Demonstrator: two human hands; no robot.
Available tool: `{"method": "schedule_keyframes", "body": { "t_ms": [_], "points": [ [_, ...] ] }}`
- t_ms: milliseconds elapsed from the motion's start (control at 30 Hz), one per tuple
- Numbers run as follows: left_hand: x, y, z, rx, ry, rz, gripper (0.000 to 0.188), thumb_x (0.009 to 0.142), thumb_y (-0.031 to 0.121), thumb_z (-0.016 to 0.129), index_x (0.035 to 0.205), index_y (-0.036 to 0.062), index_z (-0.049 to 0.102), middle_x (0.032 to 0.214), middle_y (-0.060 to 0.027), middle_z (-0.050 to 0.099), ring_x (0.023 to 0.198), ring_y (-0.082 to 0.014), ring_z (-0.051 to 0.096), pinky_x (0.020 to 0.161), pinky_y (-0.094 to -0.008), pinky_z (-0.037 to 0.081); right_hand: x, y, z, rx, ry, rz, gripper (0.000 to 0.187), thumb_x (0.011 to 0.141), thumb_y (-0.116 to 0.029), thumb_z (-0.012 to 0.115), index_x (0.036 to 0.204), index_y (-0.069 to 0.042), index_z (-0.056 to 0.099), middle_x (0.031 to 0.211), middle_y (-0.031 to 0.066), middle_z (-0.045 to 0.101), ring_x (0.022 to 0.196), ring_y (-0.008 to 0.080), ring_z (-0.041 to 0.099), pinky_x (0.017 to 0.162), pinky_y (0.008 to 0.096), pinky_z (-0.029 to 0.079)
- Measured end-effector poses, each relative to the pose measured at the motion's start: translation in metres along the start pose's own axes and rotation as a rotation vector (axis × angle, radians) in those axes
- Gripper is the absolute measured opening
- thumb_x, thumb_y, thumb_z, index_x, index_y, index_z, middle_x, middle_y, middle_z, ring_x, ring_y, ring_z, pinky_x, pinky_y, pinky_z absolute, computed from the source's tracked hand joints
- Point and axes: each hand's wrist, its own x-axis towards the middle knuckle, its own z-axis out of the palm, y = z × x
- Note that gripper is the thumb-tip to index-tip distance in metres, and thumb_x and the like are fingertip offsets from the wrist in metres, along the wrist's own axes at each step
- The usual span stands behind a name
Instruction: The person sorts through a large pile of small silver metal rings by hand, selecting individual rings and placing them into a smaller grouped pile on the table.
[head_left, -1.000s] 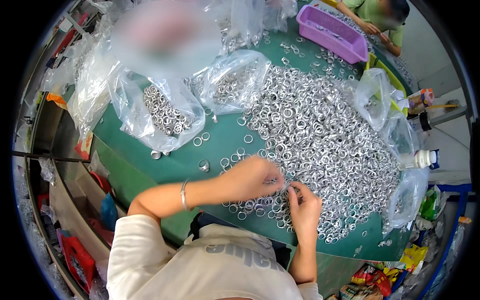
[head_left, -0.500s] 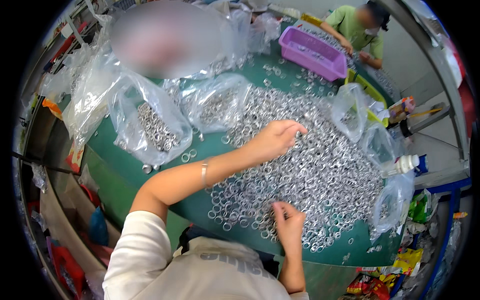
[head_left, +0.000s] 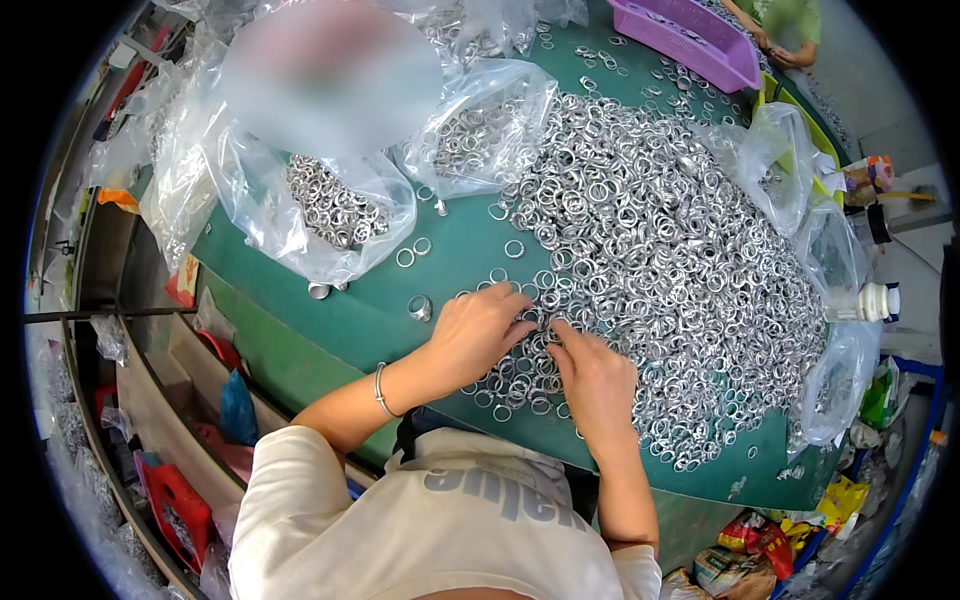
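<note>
A broad heap of silver-coloured metal rings (head_left: 690, 270) covers much of the green table (head_left: 375, 325). At the heap's near left side, my left hand (head_left: 475, 338) has its fingers curled and its thumb close to the forefinger. Facing it over the same rings, my right hand (head_left: 597, 385) holds its thumb and bent fingertips close together. Whatever lies between either hand's fingertips is too small to make out. One larger ring (head_left: 419, 308) rests on the table just left of my left hand. A few loose rings lie beyond it.
Clear plastic bags of rings (head_left: 335, 205) stand at the far left of the heap. A purple basket (head_left: 690, 45) and a yellow-green tray (head_left: 800, 105) sit beyond it. A white-capped bottle (head_left: 878, 302) stands right. Another person's hands (head_left: 790, 55) appear at far right.
My left hand has come back from over the middle of the heap to its near left side. My right hand has moved up close to it. The view has shifted too.
</note>
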Motion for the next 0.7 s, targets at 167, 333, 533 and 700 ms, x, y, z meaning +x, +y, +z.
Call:
{"method": "schedule_keyframes", "body": {
  "t_ms": [167, 333, 533, 700],
  "points": [
    [-0.006, -0.004, -0.01, 0.026, -0.035, -0.036, 0.01, 0.077, 0.008, 0.061, 0.086, 0.0053, 0.06, 0.079, -0.0107, 0.057, 0.068, -0.0337, 0.059, 0.058, -0.0429, 0.046, -0.012, 0.015, -0.021, -0.118, 0.041, 0.185, 0.008, 0.079, -0.011, 0.063, 0.086, -0.007, 0.063, 0.071, 0.0114, 0.062, 0.056, 0.0299, 0.06, 0.049, 0.0387, 0.046],
    [-0.007, -0.012, -0.015, 0.003, 0.133, -0.049, 0.012, 0.076, 0.003, 0.061, 0.087, 0.0069, 0.062, 0.077, -0.0092, 0.058, 0.062, -0.0311, 0.057, 0.054, -0.0397, 0.045, -0.005, 0.006, -0.013, 0.072, 0.204, 0.172, 0.012, 0.075, -0.006, 0.069, 0.086, -0.004, 0.065, 0.065, 0.0109, 0.061, 0.053, 0.0221, 0.06, 0.047, 0.0338, 0.044],
    [-0.007, -0.008, -0.011, -0.052, 0.105, -0.063, 0.015, 0.079, 0.004, 0.06, 0.093, 0.006, 0.061, 0.081, -0.011, 0.06, 0.063, -0.0317, 0.058, 0.055, -0.039, 0.045, 0.016, -0.012, 0.02, 0.054, 0.046, 0.038, 0.008, 0.079, -0.01, 0.065, 0.081, -0.003, 0.062, 0.067, 0.0094, 0.06, 0.048, 0.0219, 0.056, 0.045, 0.0335, 0.043],
    [-0.003, -0.007, -0.019, -0.044, 0.059, -0.004, 0.014, 0.08, 0.008, 0.062, 0.094, 0.0059, 0.061, 0.082, -0.0106, 0.06, 0.064, -0.0311, 0.058, 0.056, -0.0384, 0.045, 0.0, 0.018, -0.011, 1.156, 0.01, 0.413, 0.009, 0.085, -0.008, 0.053, 0.078, -0.003, 0.054, 0.073, 0.0079, 0.052, 0.044, 0.013, 0.046, 0.038, 0.0263, 0.036]
  ]
}}
